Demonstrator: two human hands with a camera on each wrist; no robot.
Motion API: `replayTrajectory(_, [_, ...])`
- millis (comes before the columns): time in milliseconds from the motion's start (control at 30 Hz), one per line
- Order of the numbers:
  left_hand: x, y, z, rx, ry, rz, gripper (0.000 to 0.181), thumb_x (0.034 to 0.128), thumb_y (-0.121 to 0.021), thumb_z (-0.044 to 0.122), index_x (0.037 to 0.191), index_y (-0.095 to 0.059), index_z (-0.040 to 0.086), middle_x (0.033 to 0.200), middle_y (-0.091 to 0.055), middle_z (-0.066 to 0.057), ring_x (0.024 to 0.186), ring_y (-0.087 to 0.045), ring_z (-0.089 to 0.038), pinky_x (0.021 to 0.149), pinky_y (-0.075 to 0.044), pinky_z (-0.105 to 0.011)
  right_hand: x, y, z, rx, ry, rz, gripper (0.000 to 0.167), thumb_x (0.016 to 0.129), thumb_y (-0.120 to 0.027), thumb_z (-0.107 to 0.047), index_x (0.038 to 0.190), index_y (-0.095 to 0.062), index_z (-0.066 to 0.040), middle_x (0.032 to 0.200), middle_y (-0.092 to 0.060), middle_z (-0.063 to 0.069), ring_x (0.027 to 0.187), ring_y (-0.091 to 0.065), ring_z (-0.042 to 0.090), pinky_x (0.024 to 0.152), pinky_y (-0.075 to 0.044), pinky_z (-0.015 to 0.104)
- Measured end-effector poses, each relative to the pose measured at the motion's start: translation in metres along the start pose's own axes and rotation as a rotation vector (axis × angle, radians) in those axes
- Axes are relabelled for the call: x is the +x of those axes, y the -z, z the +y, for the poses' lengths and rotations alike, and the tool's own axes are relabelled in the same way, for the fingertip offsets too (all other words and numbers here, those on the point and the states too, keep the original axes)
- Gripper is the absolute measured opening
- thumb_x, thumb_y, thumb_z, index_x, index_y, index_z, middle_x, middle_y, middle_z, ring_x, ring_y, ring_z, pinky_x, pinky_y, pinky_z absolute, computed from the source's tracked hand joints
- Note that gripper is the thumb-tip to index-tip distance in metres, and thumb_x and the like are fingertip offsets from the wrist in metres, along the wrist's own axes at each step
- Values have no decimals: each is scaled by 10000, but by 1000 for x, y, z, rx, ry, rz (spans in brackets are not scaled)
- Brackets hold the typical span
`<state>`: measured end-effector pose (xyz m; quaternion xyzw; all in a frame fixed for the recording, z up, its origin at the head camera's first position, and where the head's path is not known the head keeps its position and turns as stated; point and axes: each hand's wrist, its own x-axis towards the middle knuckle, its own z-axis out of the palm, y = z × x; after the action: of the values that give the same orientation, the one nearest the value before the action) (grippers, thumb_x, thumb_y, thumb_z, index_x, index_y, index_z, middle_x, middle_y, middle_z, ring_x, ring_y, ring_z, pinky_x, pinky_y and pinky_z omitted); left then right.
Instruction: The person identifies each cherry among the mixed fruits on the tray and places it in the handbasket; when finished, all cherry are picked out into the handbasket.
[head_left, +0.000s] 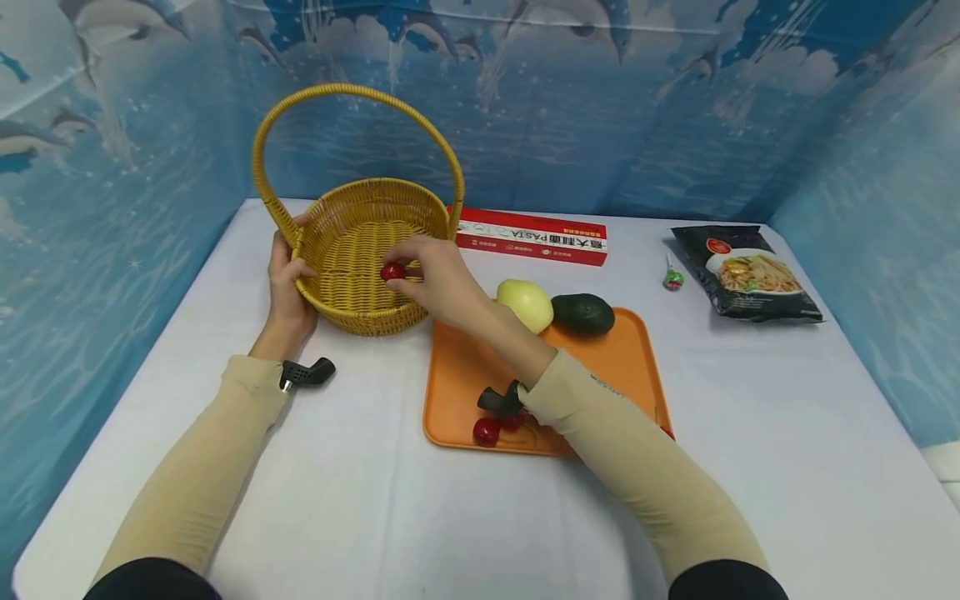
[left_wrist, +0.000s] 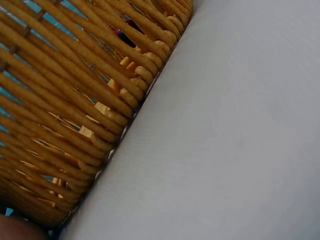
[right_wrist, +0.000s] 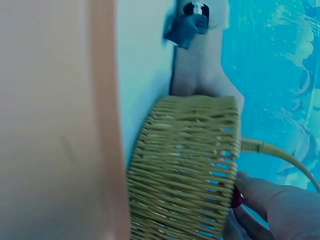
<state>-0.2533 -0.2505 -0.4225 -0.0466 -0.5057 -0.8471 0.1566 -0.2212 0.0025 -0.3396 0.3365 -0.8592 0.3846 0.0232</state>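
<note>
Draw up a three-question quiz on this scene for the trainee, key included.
1. True or false: the left hand grips the basket.
2. What does the right hand pinch between thumb and finger?
3. Fill in the blank: the avocado lies on the orange ____.

Key:
1. True
2. A cherry
3. tray
</note>
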Motion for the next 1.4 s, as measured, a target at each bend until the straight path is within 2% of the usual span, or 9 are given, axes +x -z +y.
replayTrajectory(133, [0,-1,0,8,-6,6,745,739,-332,-87,1410,-568,134,1506,-466,-101,1275,-431,-321,1015,-391,-377,0,-6,0,-51,-2,-66,437,972,-753,-133,1382,-662,-9,1336,-698,142,1181,-691,255,985,-565,360])
replayTrajectory(300, [1,-1,0,24,-9,4,736,745,-338,-79,1406,-572,141,1520,-464,-100,1305,-425,-320,1042,-381,-380,-9,-2,-3,-46,-6,-81,517,989,-734,-155,1469,-587,-32,1446,-641,130,1242,-672,281,1026,-543,375])
replayTrajectory(467, [1,0,0,14,-2,11,743,740,-335,-84,1409,-571,136,1523,-468,-99,1303,-431,-320,1042,-382,-388,-31,8,-6,-26,80,-33,467,997,-726,-191,1436,-630,-63,1451,-649,93,1222,-676,244,1015,-545,349])
replayTrajectory(633, [2,0,1,13,-2,6,742,744,-334,-82,1412,-567,141,1536,-461,-105,1297,-434,-312,1037,-387,-379,-54,26,-9,73,134,34,446,971,-758,-172,1398,-663,-87,1399,-683,56,1125,-690,165,973,-574,364])
replayTrajectory(733, [2,0,1,19,2,3,745,746,-333,-79,1419,-561,145,1535,-459,-103,1300,-432,-311,1036,-387,-374,-66,40,-10,103,116,28,453,970,-759,-173,1405,-658,-98,1400,-681,32,1182,-684,167,993,-572,353])
replayTrajectory(867, [2,-1,0,12,7,4,750,742,-329,-86,1423,-554,135,1508,-471,-96,1291,-434,-315,1032,-390,-374,-82,59,-7,68,83,11,472,980,-753,-215,1433,-644,-135,1431,-665,-12,1277,-649,151,1014,-557,332])
replayTrajectory(1033, [2,-1,-2,3,11,-9,744,750,-322,-86,1425,-542,137,1498,-463,-96,1264,-430,-321,1014,-392,-376,-106,85,3,29,26,11,460,971,-766,-256,1415,-663,-189,1399,-684,-41,1256,-667,130,1012,-566,398])
replayTrajectory(1200, [2,0,-1,7,7,-11,739,753,-324,-88,1418,-547,144,1504,-458,-102,1266,-427,-320,1021,-388,-379,-132,109,15,10,-29,23,455,957,-781,-199,1400,-678,-215,1394,-688,-28,1321,-631,173,1003,-567,452])
replayTrajectory(1400, [2,1,-1,14,14,-11,737,757,-326,-88,1418,-548,149,1503,-459,-101,1274,-431,-323,1027,-392,-384,-164,131,26,-80,-53,55,466,935,-796,-128,1383,-688,-195,1377,-698,6,1188,-720,225,978,-568,447])
